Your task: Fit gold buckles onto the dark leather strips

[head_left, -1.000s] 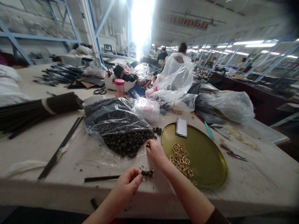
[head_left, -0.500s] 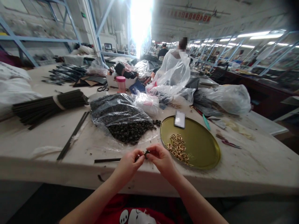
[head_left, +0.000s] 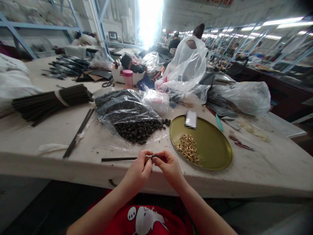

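My left hand (head_left: 141, 167) and my right hand (head_left: 169, 164) meet above the table's front edge. Both are closed, fingertips pinching a small dark piece (head_left: 153, 157) between them; the fingers cover much of it, and it looks like a short strap end or loop. A narrow dark strip (head_left: 118, 159) runs along the table up to my left hand, where its end is hidden. Just beyond lies a clear plastic bag (head_left: 127, 104), spilling small black loops (head_left: 140, 130). To the right, gold metal buckles (head_left: 187, 148) are heaped on a round gold-coloured tray (head_left: 212, 153).
At left lie a tied bundle of dark strips (head_left: 49, 99) and a few loose strips (head_left: 78, 133). Behind the bag stands a pink-lidded jar (head_left: 127, 79). Right of the tray are a turquoise-handled tool (head_left: 219, 122) and small snips (head_left: 244, 146). Plastic-wrapped goods (head_left: 249, 98) lie farther back.
My view has tilted down slightly, so the table appears higher. Both hands still pinch the small dark piece, the fingertips now closer together around it.
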Demonstrator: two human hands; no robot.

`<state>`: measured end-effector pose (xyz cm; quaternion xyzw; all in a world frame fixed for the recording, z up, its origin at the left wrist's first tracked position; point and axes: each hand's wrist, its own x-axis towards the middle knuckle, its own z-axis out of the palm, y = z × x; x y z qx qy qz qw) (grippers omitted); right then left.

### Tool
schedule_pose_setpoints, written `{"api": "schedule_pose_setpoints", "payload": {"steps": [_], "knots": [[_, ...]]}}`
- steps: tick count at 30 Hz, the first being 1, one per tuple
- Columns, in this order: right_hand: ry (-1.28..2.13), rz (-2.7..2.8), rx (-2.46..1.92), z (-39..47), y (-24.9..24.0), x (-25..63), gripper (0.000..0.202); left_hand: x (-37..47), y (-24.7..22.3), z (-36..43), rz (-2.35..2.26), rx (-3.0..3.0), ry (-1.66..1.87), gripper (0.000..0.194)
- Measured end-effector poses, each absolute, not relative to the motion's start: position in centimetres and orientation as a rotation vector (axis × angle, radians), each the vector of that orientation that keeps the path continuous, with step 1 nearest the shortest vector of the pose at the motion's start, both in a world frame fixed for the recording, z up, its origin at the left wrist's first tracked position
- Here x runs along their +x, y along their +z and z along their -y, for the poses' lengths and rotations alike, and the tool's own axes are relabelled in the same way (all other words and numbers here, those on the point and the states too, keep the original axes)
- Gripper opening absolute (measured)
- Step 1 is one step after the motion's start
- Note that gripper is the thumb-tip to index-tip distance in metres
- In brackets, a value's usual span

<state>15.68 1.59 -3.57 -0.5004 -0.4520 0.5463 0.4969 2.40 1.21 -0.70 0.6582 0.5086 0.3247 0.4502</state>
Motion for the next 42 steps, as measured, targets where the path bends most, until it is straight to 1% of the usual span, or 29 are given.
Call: {"api": "schedule_pose_setpoints", "payload": {"steps": [2,5,7,9,11,14,17,18,20,23,25,27,31,35,38,42], "knots": [[1.232,1.136,-1.254,-1.5,-3.6,15.4,0.017,2.5,-0.8,-1.1,-1.254,1.619,0.809,0.02],[1.007,1.325,-1.293,-1.1,-3.3,15.2,0.013,2.4,-1.2,-1.2,-1.252,1.585,0.816,0.022],[0.898,1.466,-1.244,-0.8,-3.1,15.3,0.018,2.3,-1.4,-1.5,-1.246,1.57,0.815,0.023],[0.885,1.532,-1.177,-0.5,-2.9,15.3,0.026,2.1,-1.4,-1.7,-1.228,1.564,0.805,0.023],[0.914,1.501,-1.177,-0.4,-3.0,15.3,0.028,2.0,-1.3,-1.8,-1.21,1.571,0.772,0.024],[1.038,1.319,-1.252,-0.7,-3.6,15.2,0.017,1.9,-1.0,-1.6,-1.19,1.585,0.712,0.025],[1.355,1.139,-1.209,-1.0,-4.0,15.4,0.032,1.7,-0.8,-1.5,-1.158,1.58,0.682,0.026],[1.473,1.115,-1.179,-1.1,-4.0,15.5,0.034,1.6,-0.9,-1.5,-1.16,1.571,0.666,0.026],[1.629,1.101,-1.134,-1.0,-3.8,15.6,0.03,1.5,-1.1,-1.6,-1.214,1.544,0.615,0.029],[1.613,1.096,-1.125,-0.6,-3.8,15.4,0.027,1.3,-1.7,-1.7,-1.332,1.506,0.534,0.038],[1.571,1.104,-1.132,-0.4,-4.0,15.2,0.028,1.2,-2.1,-1.7,-1.36,1.504,0.515,0.04],[1.583,1.1,-1.137,-0.2,-4.2,15.2,0.03,1.2,-2.3,-1.7,-1.348,1.508,0.518,0.037],[1.76,1.063,-1.09,-0.3,-4.1,15.9,0.03,1.3,-2.2,-1.5,-1.333,1.52,0.502,0.025],[1.858,1.066,-1.049,0.1,-3.8,16.7,0.029,1.4,-2.3,-1.2,-1.354,1.573,0.455,0.018],[1.85,1.03,-1.015,0.6,-3.9,16.8,0.029,1.5,-2.2,-0.9,-1.241,1.556,0.458,0.016],[1.728,0.983,-1.034,1.2,-4.2,16.9,0.028,1.8,-1.4,-0.4,-1.116,1.482,0.516,0.012]]}}
